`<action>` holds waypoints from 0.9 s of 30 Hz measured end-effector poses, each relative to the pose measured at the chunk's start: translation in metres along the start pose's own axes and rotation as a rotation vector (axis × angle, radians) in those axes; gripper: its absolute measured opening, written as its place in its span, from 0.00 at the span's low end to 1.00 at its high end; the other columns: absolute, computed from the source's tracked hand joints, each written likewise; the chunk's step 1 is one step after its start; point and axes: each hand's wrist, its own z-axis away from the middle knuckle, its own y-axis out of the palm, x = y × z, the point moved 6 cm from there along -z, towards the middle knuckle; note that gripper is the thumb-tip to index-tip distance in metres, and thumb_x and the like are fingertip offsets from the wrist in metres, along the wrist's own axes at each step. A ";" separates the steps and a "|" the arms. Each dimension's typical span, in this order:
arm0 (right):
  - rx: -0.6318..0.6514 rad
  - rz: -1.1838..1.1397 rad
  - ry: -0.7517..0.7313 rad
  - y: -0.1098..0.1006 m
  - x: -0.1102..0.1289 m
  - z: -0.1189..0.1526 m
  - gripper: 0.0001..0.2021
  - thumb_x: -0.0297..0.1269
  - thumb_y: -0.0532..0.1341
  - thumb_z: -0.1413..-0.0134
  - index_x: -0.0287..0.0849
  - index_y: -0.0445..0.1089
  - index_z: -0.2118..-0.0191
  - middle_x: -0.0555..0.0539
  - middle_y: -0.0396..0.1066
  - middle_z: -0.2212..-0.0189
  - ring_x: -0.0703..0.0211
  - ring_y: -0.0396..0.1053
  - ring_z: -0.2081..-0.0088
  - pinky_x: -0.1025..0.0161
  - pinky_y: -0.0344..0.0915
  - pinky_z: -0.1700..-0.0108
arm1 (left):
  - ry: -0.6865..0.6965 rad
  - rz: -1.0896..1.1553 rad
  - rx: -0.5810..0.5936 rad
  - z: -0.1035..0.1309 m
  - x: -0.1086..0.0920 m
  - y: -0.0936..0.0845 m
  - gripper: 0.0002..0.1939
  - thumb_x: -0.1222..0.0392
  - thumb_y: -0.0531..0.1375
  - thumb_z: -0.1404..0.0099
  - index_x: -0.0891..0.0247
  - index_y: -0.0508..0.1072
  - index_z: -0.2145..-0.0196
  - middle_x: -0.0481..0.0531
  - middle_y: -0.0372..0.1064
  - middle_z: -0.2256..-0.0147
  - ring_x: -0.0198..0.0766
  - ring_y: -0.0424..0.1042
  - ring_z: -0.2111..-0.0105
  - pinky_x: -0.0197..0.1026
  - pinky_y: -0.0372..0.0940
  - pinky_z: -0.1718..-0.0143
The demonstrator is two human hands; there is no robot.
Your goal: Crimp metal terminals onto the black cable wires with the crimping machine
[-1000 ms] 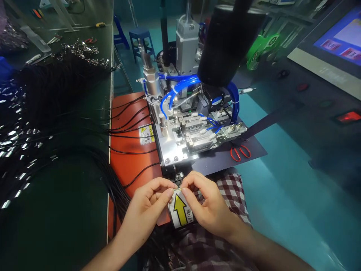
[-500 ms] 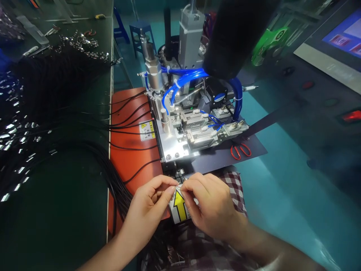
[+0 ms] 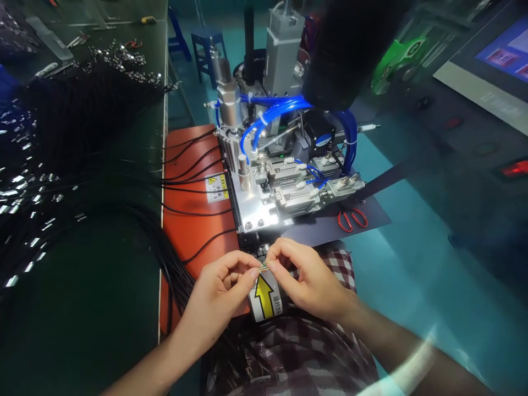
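Thin coloured wires run between the fingertips of both hands. My left hand pinches them from the left, thumb against forefinger. On the right, my right hand pinches their other end. Just below the fingertips is a white label with a yellow arrow. Beyond the hands stands a metal machine with blue tubes. Black cables cross an orange-red plate into the machine's left side.
A dark table at the left carries a thick bundle of black cables. Red-handled scissors lie on the grey sheet right of the machine. A control screen is at the upper right, and a blue stool stands behind.
My right hand has turned and risen slightly, its fingers opening up the view of the coloured wires and more of the arrow label. My left hand has barely moved.
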 end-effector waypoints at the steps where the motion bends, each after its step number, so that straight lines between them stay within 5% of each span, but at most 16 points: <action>1: 0.001 -0.021 0.008 0.001 -0.001 0.000 0.06 0.29 0.54 0.42 0.42 0.62 0.70 0.52 0.64 0.73 0.64 0.61 0.72 0.65 0.57 0.70 | -0.002 -0.009 -0.007 0.000 0.000 0.000 0.09 0.55 0.60 0.41 0.64 0.71 0.67 0.44 0.64 0.78 0.27 0.62 0.80 0.28 0.57 0.80; 10: -0.104 -0.274 0.144 0.005 -0.016 0.004 0.05 0.33 0.55 0.42 0.41 0.66 0.68 0.51 0.66 0.74 0.64 0.62 0.73 0.66 0.61 0.71 | -0.100 0.039 -0.085 -0.001 0.008 -0.001 0.14 0.50 0.60 0.42 0.64 0.69 0.68 0.41 0.59 0.85 0.29 0.61 0.86 0.29 0.52 0.85; 16: -0.120 -0.246 0.196 0.010 -0.019 0.006 0.05 0.33 0.58 0.44 0.41 0.68 0.69 0.52 0.66 0.77 0.65 0.61 0.75 0.67 0.59 0.74 | -0.086 0.064 -0.091 0.000 0.007 0.000 0.14 0.50 0.61 0.42 0.64 0.69 0.67 0.41 0.61 0.84 0.28 0.61 0.85 0.28 0.52 0.85; 27: -0.256 -0.075 0.018 0.006 -0.003 0.010 0.04 0.31 0.60 0.45 0.42 0.70 0.69 0.50 0.71 0.74 0.63 0.65 0.74 0.65 0.62 0.71 | -0.077 0.034 -0.084 -0.002 0.009 -0.001 0.14 0.50 0.60 0.41 0.65 0.68 0.68 0.40 0.57 0.84 0.26 0.57 0.86 0.28 0.48 0.85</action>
